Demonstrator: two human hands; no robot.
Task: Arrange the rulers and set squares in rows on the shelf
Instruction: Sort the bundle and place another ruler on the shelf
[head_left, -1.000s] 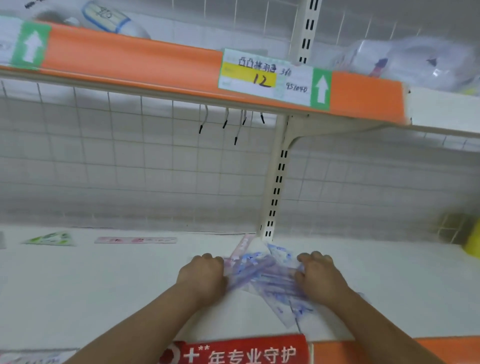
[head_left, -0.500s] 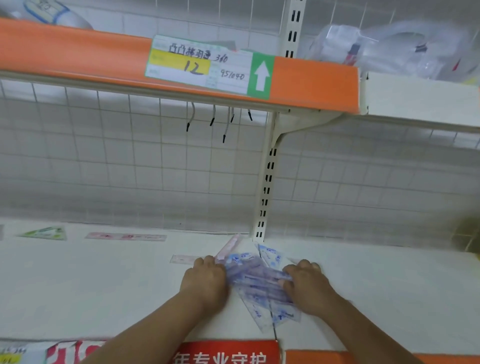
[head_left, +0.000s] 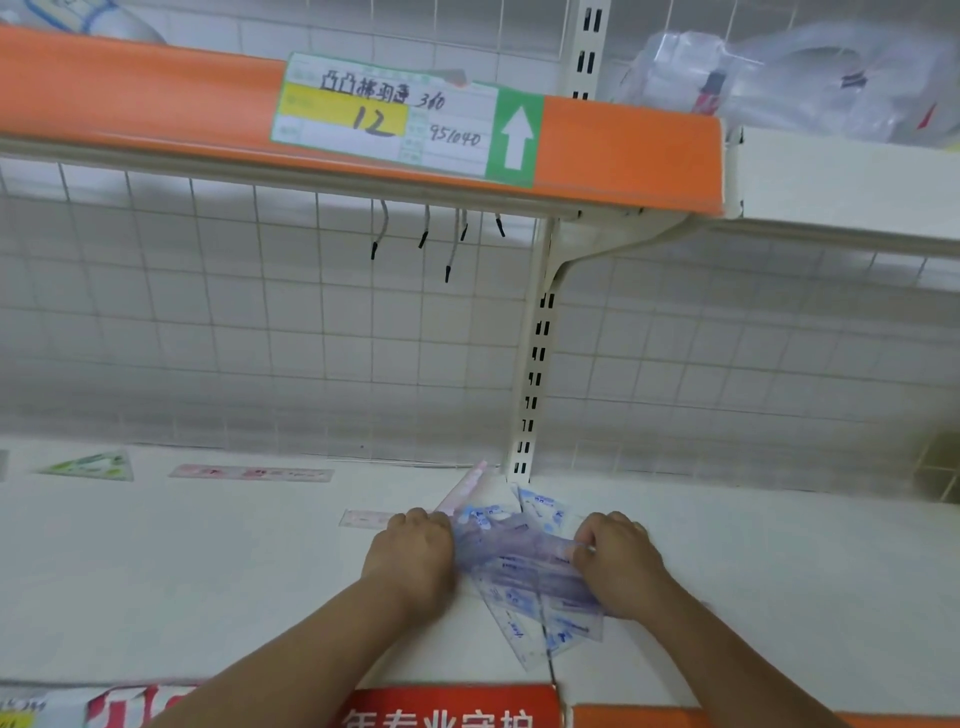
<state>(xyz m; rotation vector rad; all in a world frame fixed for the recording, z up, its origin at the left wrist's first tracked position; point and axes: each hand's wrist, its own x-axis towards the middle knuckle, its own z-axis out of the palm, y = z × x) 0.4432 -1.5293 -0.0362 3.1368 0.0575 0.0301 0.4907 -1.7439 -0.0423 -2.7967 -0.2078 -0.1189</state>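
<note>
A loose pile of clear blue rulers and set squares (head_left: 524, 571) lies on the white shelf (head_left: 208, 582) below the upright post. My left hand (head_left: 413, 556) grips the pile's left side with curled fingers. My right hand (head_left: 621, 564) grips its right side the same way. A pink ruler (head_left: 465, 491) sticks out of the pile toward the back. Another pale pink ruler (head_left: 363, 518) lies flat just left of my left hand. Farther left lie a pink ruler (head_left: 252, 473) and a green set square (head_left: 91, 465) along the back of the shelf.
A wire grid backs the shelf. The slotted upright post (head_left: 532, 374) stands right behind the pile. An orange-edged upper shelf (head_left: 623, 150) with a price label (head_left: 384, 114) hangs overhead, with small hooks (head_left: 426, 234) under it. Clear plastic bags (head_left: 810, 78) sit on top right.
Both hands stayed on the blue pile, drawing closer together over it. A pale pink ruler now shows on the shelf left of my left hand. My view shifted slightly.
</note>
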